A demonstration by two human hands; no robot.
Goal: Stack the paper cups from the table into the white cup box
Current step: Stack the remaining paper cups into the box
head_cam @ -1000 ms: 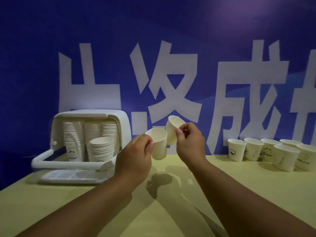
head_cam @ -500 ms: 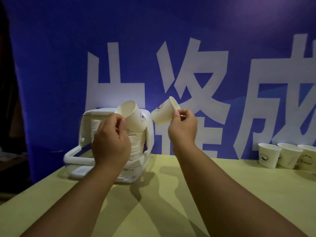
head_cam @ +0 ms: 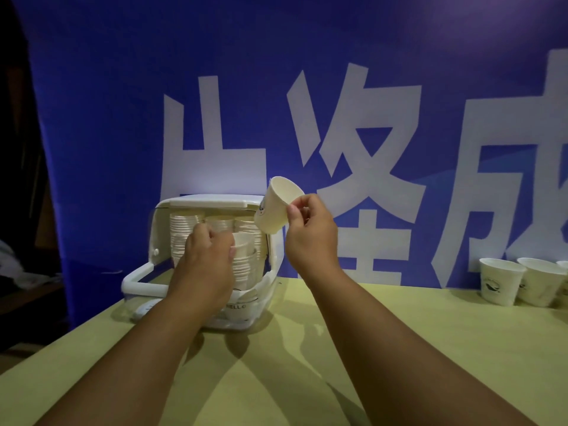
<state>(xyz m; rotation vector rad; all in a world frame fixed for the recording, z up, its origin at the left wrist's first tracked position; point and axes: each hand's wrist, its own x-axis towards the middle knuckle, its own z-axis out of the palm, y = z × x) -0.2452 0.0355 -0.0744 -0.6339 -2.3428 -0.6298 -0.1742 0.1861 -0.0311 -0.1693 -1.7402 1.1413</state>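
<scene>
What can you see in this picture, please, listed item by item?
box: one, white, open front, left on the table.
cup stacks: about four, white, inside the box.
left cup: one, white, at the front stack.
right cup: one, white, tilted, in the air beside the box top.
loose cups: three seen, white with dark print, table's far right.
table: one, yellow-green.
banner: one, blue with white characters, behind.
left grip: bare hand, holds the left cup.
right grip: bare hand, pinches the right cup.
</scene>
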